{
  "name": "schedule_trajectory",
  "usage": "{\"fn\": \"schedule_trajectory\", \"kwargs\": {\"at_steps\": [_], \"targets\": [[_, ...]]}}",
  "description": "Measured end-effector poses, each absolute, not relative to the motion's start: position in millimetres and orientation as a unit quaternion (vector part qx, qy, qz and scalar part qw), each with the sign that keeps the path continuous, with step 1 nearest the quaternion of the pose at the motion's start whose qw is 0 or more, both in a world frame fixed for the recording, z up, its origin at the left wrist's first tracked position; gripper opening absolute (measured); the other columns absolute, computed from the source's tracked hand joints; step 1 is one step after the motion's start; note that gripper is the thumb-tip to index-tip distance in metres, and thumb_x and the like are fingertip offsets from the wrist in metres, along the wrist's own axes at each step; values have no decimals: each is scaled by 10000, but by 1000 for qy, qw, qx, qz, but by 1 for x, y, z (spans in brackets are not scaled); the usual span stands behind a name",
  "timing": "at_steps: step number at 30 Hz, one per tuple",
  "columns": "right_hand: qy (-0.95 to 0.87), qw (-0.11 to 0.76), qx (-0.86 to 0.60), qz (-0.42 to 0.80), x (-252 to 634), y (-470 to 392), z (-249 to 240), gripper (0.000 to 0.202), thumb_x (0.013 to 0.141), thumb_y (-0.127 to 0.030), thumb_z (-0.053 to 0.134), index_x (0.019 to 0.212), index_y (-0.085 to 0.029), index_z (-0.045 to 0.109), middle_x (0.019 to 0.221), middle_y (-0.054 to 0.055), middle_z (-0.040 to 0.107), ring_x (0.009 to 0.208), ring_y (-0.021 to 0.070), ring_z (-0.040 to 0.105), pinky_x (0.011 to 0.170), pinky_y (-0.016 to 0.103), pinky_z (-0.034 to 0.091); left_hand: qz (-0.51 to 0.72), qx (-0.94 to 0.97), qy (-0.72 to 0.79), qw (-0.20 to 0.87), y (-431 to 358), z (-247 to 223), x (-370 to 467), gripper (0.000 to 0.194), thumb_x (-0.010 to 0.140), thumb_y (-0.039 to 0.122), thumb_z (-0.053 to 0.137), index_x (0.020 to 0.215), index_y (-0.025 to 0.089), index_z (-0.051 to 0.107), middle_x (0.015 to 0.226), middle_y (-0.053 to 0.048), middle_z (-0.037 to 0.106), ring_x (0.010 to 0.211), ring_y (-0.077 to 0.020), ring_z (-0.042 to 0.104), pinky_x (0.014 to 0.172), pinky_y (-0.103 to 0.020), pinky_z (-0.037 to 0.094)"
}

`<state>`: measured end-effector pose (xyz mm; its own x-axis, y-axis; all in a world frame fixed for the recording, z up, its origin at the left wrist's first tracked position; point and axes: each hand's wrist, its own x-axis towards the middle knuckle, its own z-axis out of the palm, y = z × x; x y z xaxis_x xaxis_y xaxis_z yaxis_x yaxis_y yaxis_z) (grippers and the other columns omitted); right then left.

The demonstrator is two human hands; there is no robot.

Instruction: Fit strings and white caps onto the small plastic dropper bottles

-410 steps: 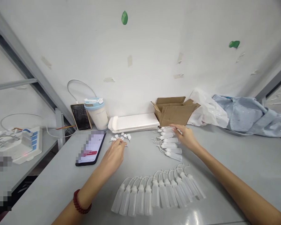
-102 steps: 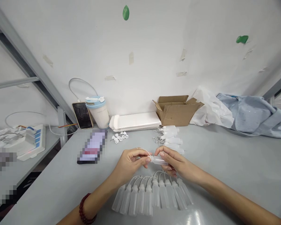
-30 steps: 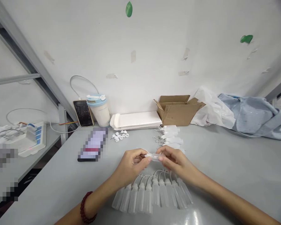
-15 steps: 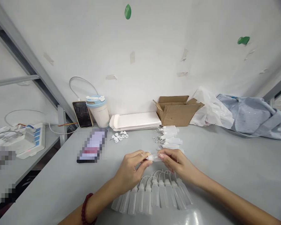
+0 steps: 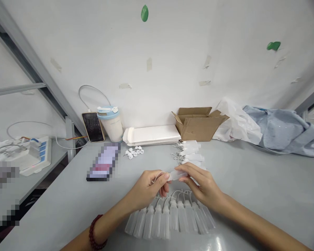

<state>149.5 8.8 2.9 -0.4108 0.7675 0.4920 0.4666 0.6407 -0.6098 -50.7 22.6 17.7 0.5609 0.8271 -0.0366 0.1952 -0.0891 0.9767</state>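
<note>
My right hand holds a small translucent squeeze bottle sideways above the grey table. My left hand pinches the bottle's neck end, where a thin white tether loops. Just below both hands lies a row of several finished bottles with tethered caps. Farther back lies a short pile of uncapped bottles, and to its left a cluster of small white caps.
A phone lies at the left of the table, another phone leans on the wall beside a lidded cup. White flat packs, a cardboard box, a plastic bag and blue cloth line the back.
Both hands stay together over the row, working on the same bottle. The bottle has tilted slightly and the left fingers have shifted along its neck.
</note>
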Motion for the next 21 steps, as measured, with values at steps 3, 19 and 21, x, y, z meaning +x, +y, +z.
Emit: {"fn": "schedule_trajectory", "kwargs": {"at_steps": [3,19,21], "targets": [[-823,373,-381,195,150,9,2,215,935,-286,363,1053,-226,533,813,81,593,700,208,529,622,321,414,279,690,387,544,21,19,-50,365,892,364,424,627,142,539,565,15,525,523,-104,515,535,-210,421],[-721,378,-493,306,149,11,15,285,910,-385,424,810,-182,597,621,-1,499,544,130,443,504,241,346,297,874,345,169,38,0,-62,139,889,140,419,910,158,555,802,-47,592,710,-153,544,661,-264,449],[-740,401,-499,206,155,16,15,256,902,-383,443,907,-184,605,688,26,563,580,146,484,528,253,383,292,875,366,126,50,1,-71,163,878,156,451,1013,162,544,980,-84,601,918,-203,550,816,-341,459]]}}
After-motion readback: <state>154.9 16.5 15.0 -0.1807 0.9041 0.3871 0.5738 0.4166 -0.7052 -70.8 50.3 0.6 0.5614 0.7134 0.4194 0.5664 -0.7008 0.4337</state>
